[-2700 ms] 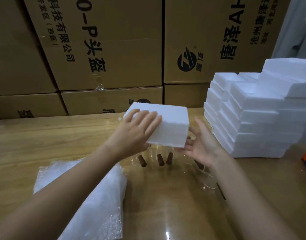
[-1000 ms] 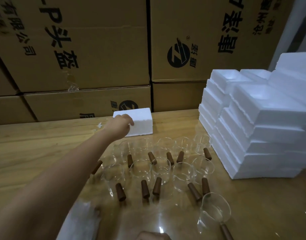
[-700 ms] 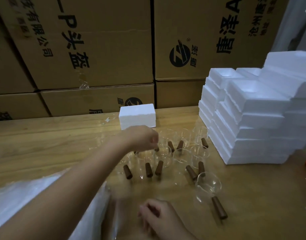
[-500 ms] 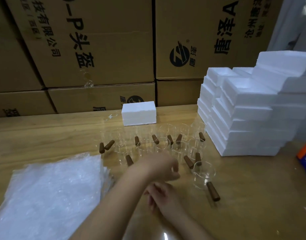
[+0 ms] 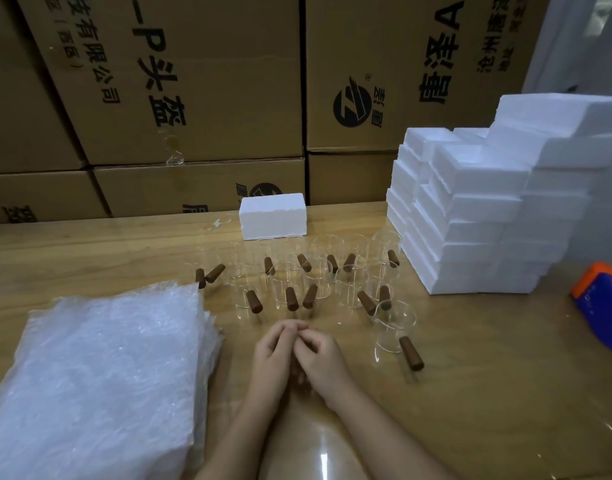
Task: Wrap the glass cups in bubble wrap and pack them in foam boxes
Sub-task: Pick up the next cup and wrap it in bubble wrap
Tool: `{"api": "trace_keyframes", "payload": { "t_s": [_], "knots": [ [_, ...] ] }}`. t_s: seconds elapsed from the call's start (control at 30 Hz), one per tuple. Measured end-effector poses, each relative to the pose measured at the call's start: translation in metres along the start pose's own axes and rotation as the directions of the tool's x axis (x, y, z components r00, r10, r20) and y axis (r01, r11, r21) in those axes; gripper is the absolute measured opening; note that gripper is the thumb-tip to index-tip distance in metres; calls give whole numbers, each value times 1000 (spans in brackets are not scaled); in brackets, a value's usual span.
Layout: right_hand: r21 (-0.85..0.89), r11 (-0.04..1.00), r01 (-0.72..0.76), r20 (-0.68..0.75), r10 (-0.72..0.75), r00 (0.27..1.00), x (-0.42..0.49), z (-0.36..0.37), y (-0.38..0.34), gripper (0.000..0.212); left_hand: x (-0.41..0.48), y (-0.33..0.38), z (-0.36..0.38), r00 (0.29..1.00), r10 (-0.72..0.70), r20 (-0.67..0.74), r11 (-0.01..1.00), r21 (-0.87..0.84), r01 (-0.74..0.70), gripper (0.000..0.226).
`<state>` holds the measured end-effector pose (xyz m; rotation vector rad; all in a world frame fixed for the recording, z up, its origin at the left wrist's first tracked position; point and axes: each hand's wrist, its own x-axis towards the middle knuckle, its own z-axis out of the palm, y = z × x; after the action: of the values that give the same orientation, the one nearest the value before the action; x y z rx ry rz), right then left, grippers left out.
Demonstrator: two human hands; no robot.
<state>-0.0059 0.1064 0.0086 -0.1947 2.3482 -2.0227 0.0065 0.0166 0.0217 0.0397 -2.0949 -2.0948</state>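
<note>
No longer held, foam box (image 5: 272, 216) sits at far edge of table (image 5: 488, 382). Withdrawn from it, left hand (image 5: 275, 355) meets right hand (image 5: 320, 360) before cups (image 5: 318, 282), fingers curled.

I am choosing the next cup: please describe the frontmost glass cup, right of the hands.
The glass cup is clear, round and open-topped, with a brown, wood-like handle pointing toward the viewer. It stands upright on the wooden table, right of the right hand, in front of the other cups; no hand touches it.
</note>
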Motion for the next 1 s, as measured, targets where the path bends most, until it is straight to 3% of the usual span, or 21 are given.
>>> {"api": "trace_keyframes", "payload": {
  "t_s": [0.37,0.47,0.5,0.57,0.6,0.63,0.67,0.73,0.77,0.87,1.0],
  "knots": [
    [-22,999,31,-1,-31,1000,1,0,3,38,3,-4,-5,995,-38,93,999,-27,41,30],
    [-245,961,126,-108,-157,982,-8,-2,4,26,5,-6,-5,995,-43,90,994,-97,51,30],
    [-400,896,193,-174,-281,944,-11,-9,2,23,7,-6,-4,994,-59,88,989,-128,70,31],
    [-668,684,294,-247,-575,780,-13,-30,-8,23,9,-7,0,989,-109,102,974,-187,127,32],
    [-733,613,295,-263,-655,708,-12,-44,-13,22,10,-7,1,987,-127,102,970,-196,145,31],
    [-778,578,244,-283,-670,686,-8,-58,-18,18,11,-7,1,986,-133,95,970,-193,150,30],
    [-812,570,123,-323,-615,719,-5,-72,-22,19,11,-7,1,987,-134,90,971,-187,149,29],
    [-831,508,-227,-427,-320,846,-1,-94,-22,57,11,-7,0,987,-133,87,973,-180,147,28],
    [-830,444,-337,-450,-175,876,0,-102,-19,75,11,-7,-1,987,-135,87,973,-178,149,28],
    [-822,391,-414,-442,21,897,-2,-107,-15,91,13,-8,-3,984,-148,95,970,-178,163,28],
    [-819,399,-412,-441,20,897,2,-103,-15,83,15,-11,-3,984,-148,99,968,-188,165,27]
  ]
}}
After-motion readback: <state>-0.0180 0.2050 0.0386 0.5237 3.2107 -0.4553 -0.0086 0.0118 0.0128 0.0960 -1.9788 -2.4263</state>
